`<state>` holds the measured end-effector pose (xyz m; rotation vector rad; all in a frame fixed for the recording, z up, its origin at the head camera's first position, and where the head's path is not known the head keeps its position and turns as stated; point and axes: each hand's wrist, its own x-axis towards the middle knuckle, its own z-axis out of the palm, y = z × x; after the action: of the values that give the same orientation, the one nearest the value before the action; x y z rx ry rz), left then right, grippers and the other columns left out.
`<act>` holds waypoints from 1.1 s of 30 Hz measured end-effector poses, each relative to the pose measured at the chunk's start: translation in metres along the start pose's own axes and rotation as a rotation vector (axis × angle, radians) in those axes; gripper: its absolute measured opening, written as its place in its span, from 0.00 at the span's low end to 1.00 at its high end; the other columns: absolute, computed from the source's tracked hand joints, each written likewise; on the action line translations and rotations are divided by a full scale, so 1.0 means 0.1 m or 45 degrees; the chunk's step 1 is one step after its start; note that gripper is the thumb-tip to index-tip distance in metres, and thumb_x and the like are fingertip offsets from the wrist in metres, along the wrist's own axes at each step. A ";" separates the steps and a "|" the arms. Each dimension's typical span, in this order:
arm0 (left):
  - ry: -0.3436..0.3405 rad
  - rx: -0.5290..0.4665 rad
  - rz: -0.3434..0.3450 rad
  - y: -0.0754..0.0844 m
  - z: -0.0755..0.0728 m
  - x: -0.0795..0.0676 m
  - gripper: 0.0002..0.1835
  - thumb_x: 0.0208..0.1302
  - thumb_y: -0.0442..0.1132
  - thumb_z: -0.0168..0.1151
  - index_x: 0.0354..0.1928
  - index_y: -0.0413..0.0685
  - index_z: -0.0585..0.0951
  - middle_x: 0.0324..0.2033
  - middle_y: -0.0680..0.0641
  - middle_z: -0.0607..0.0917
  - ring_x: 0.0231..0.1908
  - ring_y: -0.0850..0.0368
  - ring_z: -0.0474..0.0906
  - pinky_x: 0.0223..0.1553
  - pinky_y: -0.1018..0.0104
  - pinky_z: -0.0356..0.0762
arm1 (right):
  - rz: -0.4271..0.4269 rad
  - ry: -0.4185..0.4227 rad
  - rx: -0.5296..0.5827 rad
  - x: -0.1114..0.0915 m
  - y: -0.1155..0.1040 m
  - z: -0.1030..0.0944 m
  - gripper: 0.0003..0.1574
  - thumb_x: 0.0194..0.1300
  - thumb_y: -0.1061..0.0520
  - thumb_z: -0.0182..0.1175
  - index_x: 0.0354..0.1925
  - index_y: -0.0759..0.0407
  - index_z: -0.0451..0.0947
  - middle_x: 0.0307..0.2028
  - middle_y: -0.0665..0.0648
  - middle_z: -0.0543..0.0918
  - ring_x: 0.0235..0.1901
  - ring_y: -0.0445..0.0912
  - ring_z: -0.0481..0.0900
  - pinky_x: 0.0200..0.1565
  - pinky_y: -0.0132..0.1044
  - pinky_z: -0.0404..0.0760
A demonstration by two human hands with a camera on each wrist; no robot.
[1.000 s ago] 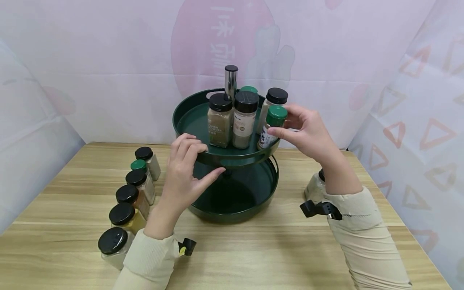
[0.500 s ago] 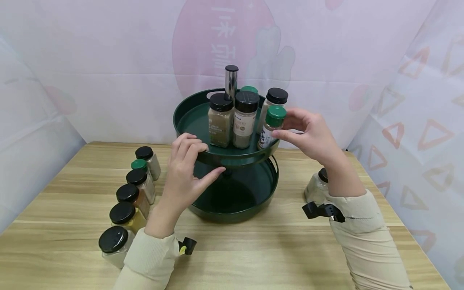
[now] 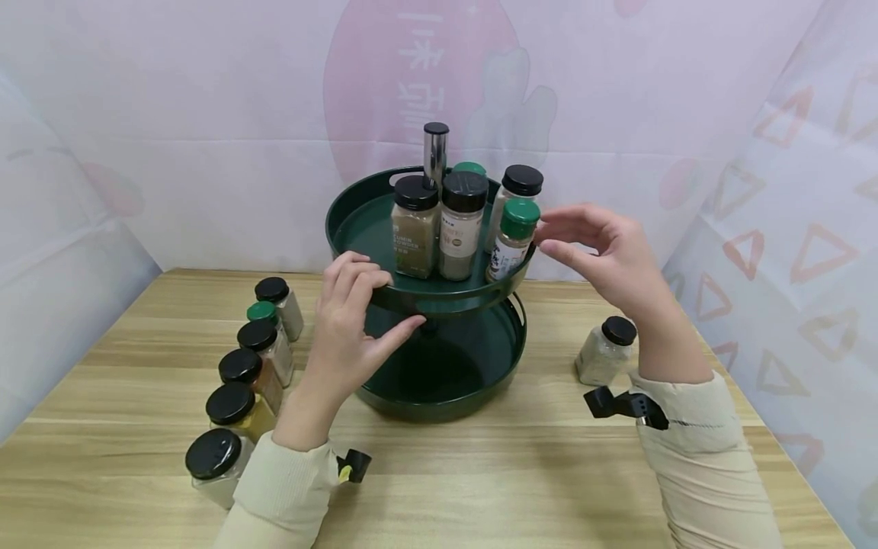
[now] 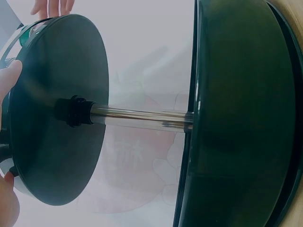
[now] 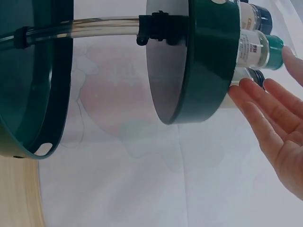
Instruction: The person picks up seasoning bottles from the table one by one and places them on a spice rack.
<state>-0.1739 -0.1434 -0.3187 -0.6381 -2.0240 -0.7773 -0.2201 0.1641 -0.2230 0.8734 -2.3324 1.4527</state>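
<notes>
A dark green two-tier turntable rack stands mid-table in the head view. My left hand (image 3: 346, 328) grips the front-left rim of its upper tray (image 3: 363, 229), fingers curled over the edge and thumb below. Several spice jars stand on that tray. Among them are a cumin powder jar (image 3: 414, 236), a white-labelled shaker (image 3: 461, 229) and a green-capped jar (image 3: 507, 248) at the right rim. Beside the green-capped jar is my right hand (image 3: 610, 255), holding nothing, its fingers spread apart. The right wrist view shows those fingertips near the jar's green cap (image 5: 275, 52).
Below is the lower tray (image 3: 439, 400). A row of jars, mostly black-lidded like the nearest jar (image 3: 214, 456), runs down the left of the wooden table (image 3: 466, 488). One black-lidded jar (image 3: 604, 354) stands to the right, close to my right forearm. A metal post (image 3: 435, 156) rises from the rack.
My right hand has let go of the green-capped jar and drawn back to the right, leaving it standing on the upper tray. My left hand keeps its place on the rim.
</notes>
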 end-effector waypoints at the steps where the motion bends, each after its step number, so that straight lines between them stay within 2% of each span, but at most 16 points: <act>1: 0.001 0.001 0.000 0.00 0.00 0.00 0.29 0.46 0.41 0.81 0.46 0.38 0.76 0.49 0.37 0.77 0.61 0.39 0.64 0.68 0.45 0.61 | -0.007 0.004 0.016 -0.01 0.01 -0.01 0.19 0.65 0.64 0.64 0.54 0.64 0.79 0.43 0.42 0.87 0.46 0.35 0.86 0.50 0.24 0.80; 7: 0.005 0.008 0.001 0.01 0.00 0.00 0.29 0.46 0.41 0.81 0.46 0.39 0.76 0.49 0.37 0.77 0.61 0.39 0.64 0.68 0.44 0.61 | -0.038 0.025 0.083 -0.10 0.09 -0.10 0.17 0.66 0.66 0.63 0.53 0.61 0.81 0.42 0.46 0.89 0.45 0.38 0.86 0.49 0.25 0.81; 19: 0.008 0.008 -0.009 0.01 0.00 -0.01 0.29 0.46 0.41 0.81 0.46 0.38 0.76 0.49 0.37 0.77 0.61 0.40 0.64 0.68 0.44 0.62 | 0.023 0.096 0.170 -0.37 0.36 -0.28 0.19 0.65 0.71 0.61 0.54 0.65 0.79 0.44 0.49 0.89 0.44 0.39 0.87 0.48 0.26 0.82; 23: 0.018 0.005 -0.013 0.01 0.00 -0.01 0.29 0.45 0.40 0.82 0.46 0.38 0.76 0.49 0.37 0.77 0.62 0.40 0.64 0.68 0.44 0.63 | 0.102 0.057 0.139 -0.50 0.49 -0.37 0.21 0.66 0.69 0.61 0.58 0.63 0.77 0.48 0.46 0.88 0.48 0.37 0.86 0.49 0.24 0.81; 27: 0.022 0.005 -0.008 0.01 0.01 -0.01 0.29 0.45 0.40 0.82 0.46 0.38 0.76 0.49 0.37 0.77 0.61 0.40 0.65 0.67 0.44 0.63 | 0.180 -0.004 0.002 -0.65 0.63 -0.46 0.26 0.67 0.67 0.61 0.63 0.60 0.73 0.54 0.41 0.84 0.54 0.33 0.82 0.51 0.22 0.79; 30: 0.021 0.005 -0.008 0.01 0.01 0.00 0.29 0.45 0.40 0.82 0.46 0.38 0.76 0.49 0.37 0.77 0.61 0.40 0.65 0.68 0.44 0.63 | 0.206 -0.074 -0.073 -0.75 0.72 -0.51 0.31 0.67 0.66 0.61 0.67 0.60 0.69 0.60 0.39 0.79 0.59 0.30 0.76 0.53 0.19 0.76; 33: 0.018 0.007 -0.010 0.01 0.01 -0.01 0.29 0.45 0.40 0.82 0.46 0.38 0.76 0.49 0.37 0.77 0.61 0.40 0.65 0.68 0.44 0.62 | 0.238 -0.163 -0.084 -0.83 0.82 -0.54 0.37 0.67 0.66 0.62 0.71 0.59 0.63 0.67 0.41 0.72 0.64 0.28 0.69 0.55 0.17 0.72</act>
<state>-0.1734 -0.1423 -0.3193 -0.6202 -2.0160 -0.7790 -0.2099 0.2673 -0.2992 0.7698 -2.6022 1.4168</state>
